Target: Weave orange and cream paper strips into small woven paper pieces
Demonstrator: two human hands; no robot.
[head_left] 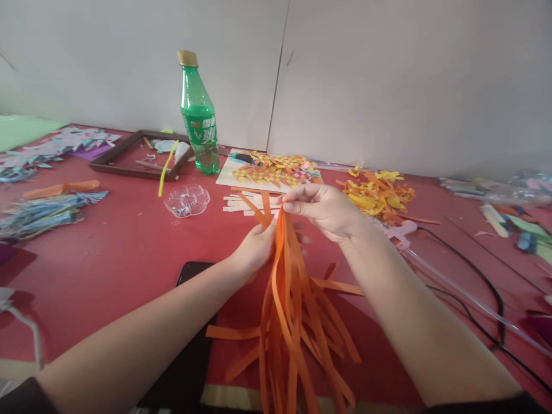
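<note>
Both my hands meet near the middle of the table around a bundle of orange paper strips (288, 310). My left hand (256, 247) is closed round the gathered upper part of the strips from the left. With thumb and fingertips my right hand (325, 210) pinches the top end. Below, the strips hang and fan out toward the table's front edge. A few loose orange strips (338, 286) stick out to the side. Short pale strips (245, 202) lie flat just behind my hands.
A green bottle (200, 123) stands behind, beside a dark frame (129, 169) and a clear flower-shaped dish (187, 201). Yellow-orange clippings (379, 195) are heaped at right, near a pink glue gun (399, 233) with a black cable. A dark flat device (181, 356) lies under my left forearm.
</note>
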